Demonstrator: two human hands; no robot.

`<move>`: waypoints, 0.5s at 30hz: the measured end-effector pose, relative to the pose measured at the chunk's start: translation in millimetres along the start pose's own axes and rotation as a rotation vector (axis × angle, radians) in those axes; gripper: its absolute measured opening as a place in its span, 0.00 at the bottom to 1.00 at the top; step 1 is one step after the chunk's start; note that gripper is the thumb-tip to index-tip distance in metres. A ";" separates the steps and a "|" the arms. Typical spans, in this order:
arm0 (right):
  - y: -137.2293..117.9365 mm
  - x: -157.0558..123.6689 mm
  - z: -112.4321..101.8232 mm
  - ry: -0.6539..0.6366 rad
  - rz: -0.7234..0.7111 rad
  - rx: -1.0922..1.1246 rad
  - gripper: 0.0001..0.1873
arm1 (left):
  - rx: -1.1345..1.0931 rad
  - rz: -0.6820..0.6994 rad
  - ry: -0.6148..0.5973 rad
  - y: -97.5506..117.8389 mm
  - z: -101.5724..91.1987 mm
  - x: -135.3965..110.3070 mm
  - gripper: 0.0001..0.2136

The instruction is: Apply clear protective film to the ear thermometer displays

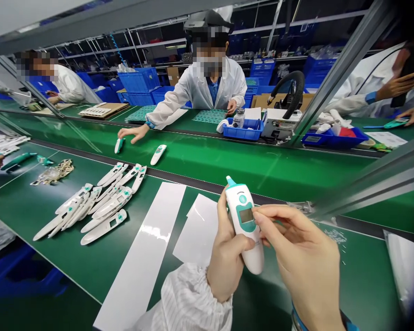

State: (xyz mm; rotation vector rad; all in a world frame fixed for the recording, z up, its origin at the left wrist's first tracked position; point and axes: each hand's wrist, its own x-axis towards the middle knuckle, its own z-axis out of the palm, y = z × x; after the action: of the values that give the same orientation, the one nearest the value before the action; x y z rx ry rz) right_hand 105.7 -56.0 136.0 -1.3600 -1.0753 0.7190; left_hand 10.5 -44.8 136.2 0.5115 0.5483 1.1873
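My left hand [226, 257] is wrapped round a white and teal ear thermometer [257, 255], held upright with a slight tilt, its teal probe tip pointing up. The small grey screen [246, 215] faces me. At the screen's right edge my right hand [305, 255] has thumb and forefinger pinched together, touching the thermometer's front. Whatever lies between those fingertips, if anything, is too small to make out. Under the hands, white sheets [196, 232] rest on the green bench.
Several white casing halves [103, 220] are piled at left, near a heap of small parts [57, 172]. Beyond the bench runs a green conveyor [200, 172] carrying another thermometer [158, 154]. A co-worker's hand [136, 133] reaches over it. Tiny clear pieces [336, 236] lie at right, near a metal post [369, 184].
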 end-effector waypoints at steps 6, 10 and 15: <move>-2.2 4.2 0.4 0.003 -0.002 -0.004 0.03 | 0.007 0.008 -0.033 2.5 -0.3 2.3 0.35; -3.9 6.1 -0.3 -0.036 0.028 0.043 0.03 | -0.017 0.015 -0.049 2.7 -0.4 2.9 0.35; -6.3 4.5 0.4 -0.012 -0.023 -0.005 0.01 | -0.024 -0.003 -0.035 3.6 0.7 1.1 0.36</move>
State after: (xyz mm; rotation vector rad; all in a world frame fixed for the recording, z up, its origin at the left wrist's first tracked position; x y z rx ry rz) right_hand 106.0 -52.6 142.9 -1.3474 -1.1011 0.7085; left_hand 8.7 -42.7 138.8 0.5098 0.5037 1.1782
